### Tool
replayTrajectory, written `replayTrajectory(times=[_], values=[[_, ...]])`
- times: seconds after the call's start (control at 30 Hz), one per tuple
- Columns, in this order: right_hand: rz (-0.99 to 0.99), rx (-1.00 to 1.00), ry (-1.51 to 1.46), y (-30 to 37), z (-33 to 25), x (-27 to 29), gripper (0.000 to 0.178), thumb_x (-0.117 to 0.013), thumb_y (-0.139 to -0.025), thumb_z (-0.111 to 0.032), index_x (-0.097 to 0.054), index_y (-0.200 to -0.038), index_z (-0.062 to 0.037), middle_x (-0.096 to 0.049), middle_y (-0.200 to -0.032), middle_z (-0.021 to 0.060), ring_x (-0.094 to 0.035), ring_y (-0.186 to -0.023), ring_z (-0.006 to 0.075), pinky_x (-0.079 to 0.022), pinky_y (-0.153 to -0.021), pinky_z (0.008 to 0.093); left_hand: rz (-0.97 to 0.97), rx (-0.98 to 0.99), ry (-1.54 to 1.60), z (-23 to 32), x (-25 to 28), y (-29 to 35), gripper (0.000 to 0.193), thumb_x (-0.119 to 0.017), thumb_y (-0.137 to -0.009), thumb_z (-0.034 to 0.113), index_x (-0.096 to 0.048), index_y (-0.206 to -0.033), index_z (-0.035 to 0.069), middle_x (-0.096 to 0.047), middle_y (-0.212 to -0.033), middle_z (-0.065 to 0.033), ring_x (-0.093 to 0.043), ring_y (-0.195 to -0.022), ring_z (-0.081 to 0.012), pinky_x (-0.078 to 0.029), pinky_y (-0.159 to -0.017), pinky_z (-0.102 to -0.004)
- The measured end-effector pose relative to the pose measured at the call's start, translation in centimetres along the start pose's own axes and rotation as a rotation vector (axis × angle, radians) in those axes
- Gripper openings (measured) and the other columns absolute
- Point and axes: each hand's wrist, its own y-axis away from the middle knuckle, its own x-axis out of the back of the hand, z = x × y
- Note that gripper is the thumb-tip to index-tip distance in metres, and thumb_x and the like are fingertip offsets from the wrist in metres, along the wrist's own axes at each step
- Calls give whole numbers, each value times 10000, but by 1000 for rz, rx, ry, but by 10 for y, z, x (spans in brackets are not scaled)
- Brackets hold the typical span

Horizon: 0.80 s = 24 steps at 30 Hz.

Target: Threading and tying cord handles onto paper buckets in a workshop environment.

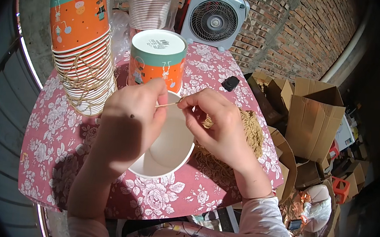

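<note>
Between both hands a thin tan cord (pixel 167 105) is pulled straight over the mouth of a white-lined paper bucket (pixel 168 150), which lies tilted with its opening toward me. My left hand (pixel 136 113) is closed on the cord, its fingers partly hidden behind the back of the hand. Thumb and forefinger of my right hand (pixel 214 123) pinch the cord's other end, which has a dark tip. Under and beside my right wrist lies a bundle of tan cords (pixel 250 131). To the left, a stack of nested paper buckets (pixel 84 74) has loops of the same cord hanging around it.
An upside-down teal and orange bucket (pixel 158 56) stands behind my hands. At the back are a grey box fan (pixel 214 20) and tall stacks of buckets (pixel 150 2). A small black object (pixel 230 83) lies on the flowered tablecloth (pixel 52 128). Cardboard boxes (pixel 313 121) crowd the right side.
</note>
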Motion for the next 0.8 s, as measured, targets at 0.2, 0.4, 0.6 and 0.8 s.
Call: replayTrajectory(times=[0.2, 0.4, 0.6, 0.8], values=[[124, -87, -88, 1, -2, -7, 126, -710, -884, -10, -644, -989, 10, -656, -898, 130, -681, -715, 257, -538, -640, 356, -27, -55, -140, 3, -4, -1, 116, -703, -831, 72, -591, -854, 49, -621, -696, -152, -666, -700, -369, -519, -647, -484], [-8, -50, -66, 1, 7, -3, 138, -716, -847, 27, -651, -968, 14, -675, -902, 156, -695, -744, 328, -551, -665, 395, -155, -69, 5, -1, -1, 0, 149, -735, -824, 116, -598, -830, 57, -635, -727, -132, -663, -729, -359, -517, -664, -480], [-29, -115, -93, -2, 14, -4, 161, -723, -828, 32, -664, -973, -6, -692, -904, 160, -710, -811, 360, -556, -691, 426, -119, -111, 85, -9, -6, 0, 254, -784, -824, 121, -552, -834, 17, -561, -702, -140, -621, -672, -347, -480, -628, -421], [-35, -36, -51, -5, 11, -8, 149, -720, -840, 24, -655, -970, -10, -697, -905, 160, -705, -814, 370, -556, -696, 435, 21, -190, 56, -27, -21, 2, 256, -787, -837, 100, -644, -1040, 37, -602, -753, -102, -632, -737, -287, -493, -679, -399]])
